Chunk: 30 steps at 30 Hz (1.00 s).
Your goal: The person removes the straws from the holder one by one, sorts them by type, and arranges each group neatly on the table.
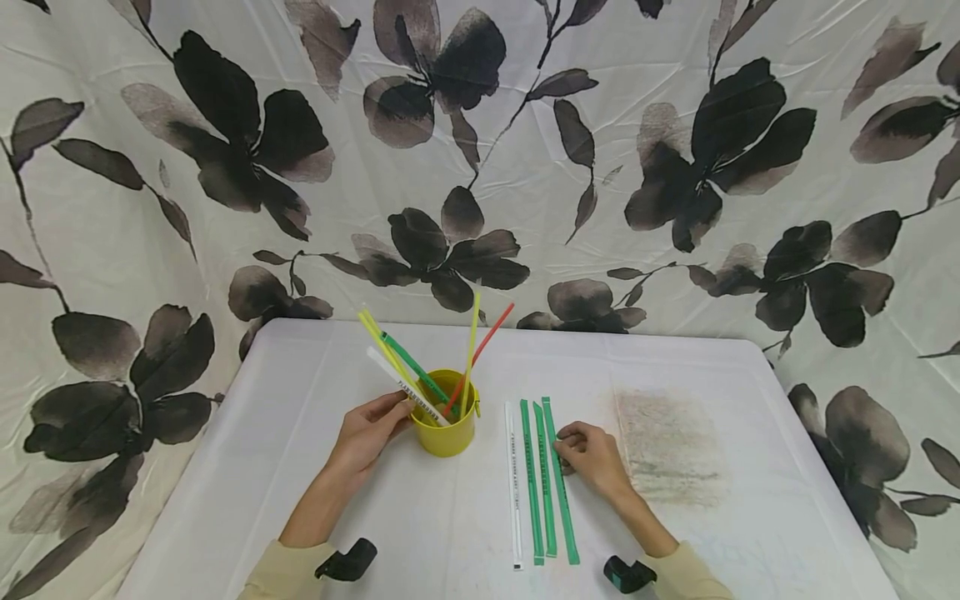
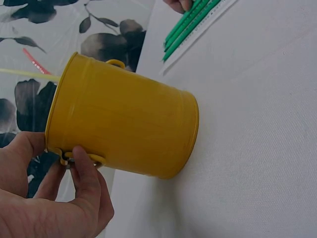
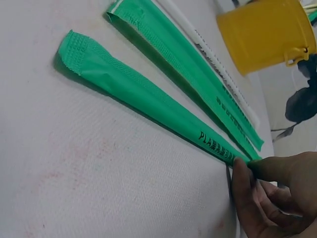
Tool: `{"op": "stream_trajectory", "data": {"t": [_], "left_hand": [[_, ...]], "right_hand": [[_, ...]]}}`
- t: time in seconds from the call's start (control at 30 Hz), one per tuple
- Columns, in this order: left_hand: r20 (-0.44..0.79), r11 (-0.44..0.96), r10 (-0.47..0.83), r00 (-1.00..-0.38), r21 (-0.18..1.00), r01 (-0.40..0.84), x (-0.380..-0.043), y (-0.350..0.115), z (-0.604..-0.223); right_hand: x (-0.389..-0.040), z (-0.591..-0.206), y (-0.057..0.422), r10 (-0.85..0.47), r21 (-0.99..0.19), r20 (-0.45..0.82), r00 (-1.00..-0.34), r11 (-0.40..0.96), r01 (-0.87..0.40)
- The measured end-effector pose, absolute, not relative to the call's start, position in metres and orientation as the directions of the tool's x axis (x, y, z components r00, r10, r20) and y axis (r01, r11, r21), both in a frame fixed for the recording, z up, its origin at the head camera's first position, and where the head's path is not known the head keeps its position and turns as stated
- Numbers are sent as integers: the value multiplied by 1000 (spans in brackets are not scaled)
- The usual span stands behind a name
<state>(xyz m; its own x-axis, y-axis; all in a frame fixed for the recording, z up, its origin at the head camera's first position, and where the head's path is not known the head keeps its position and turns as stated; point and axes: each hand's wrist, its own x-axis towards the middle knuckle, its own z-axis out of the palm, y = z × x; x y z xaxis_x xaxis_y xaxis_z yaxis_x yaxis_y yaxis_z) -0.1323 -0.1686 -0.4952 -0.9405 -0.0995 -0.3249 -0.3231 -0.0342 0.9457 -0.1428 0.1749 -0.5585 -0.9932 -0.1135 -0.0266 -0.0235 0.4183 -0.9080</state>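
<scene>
A small yellow bucket (image 1: 445, 437) stands left of the table's middle, holding yellow straws (image 1: 472, 350), a red straw (image 1: 491, 335), a green-wrapped straw (image 1: 408, 360) and a white-wrapped straw (image 1: 408, 387). My left hand (image 1: 367, 437) grips the bucket by its rim and the handle lug (image 2: 84, 157) on that side. To the right, a white-wrapped straw (image 1: 513, 483) and green-wrapped straws lie side by side on the table. My right hand (image 1: 596, 458) pinches the rightmost green-wrapped straw (image 3: 148, 109) near its far end, between thumb and fingers.
The white-covered table (image 1: 247, 467) has a brownish stain (image 1: 671, 450) right of my right hand. Behind it hangs a pale cloth (image 1: 555, 192) with dark flowers. A black wrist device shows at my left wrist (image 1: 348, 560) and another at my right wrist (image 1: 628, 575).
</scene>
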Motion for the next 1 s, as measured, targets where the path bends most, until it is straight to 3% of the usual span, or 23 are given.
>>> {"op": "stream_trajectory", "data": {"t": [0.5, 1.0], "left_hand": [[-332, -33, -93, -939, 943, -330, -132, -167, -493], [-324, -26, -85, -942, 946, -323, -135, -169, -493]], "right_hand": [[-147, -541, 175, -99, -857, 35, -995, 510, -81], [-158, -501, 164, -127, -861, 115, -985, 482, -163]]}}
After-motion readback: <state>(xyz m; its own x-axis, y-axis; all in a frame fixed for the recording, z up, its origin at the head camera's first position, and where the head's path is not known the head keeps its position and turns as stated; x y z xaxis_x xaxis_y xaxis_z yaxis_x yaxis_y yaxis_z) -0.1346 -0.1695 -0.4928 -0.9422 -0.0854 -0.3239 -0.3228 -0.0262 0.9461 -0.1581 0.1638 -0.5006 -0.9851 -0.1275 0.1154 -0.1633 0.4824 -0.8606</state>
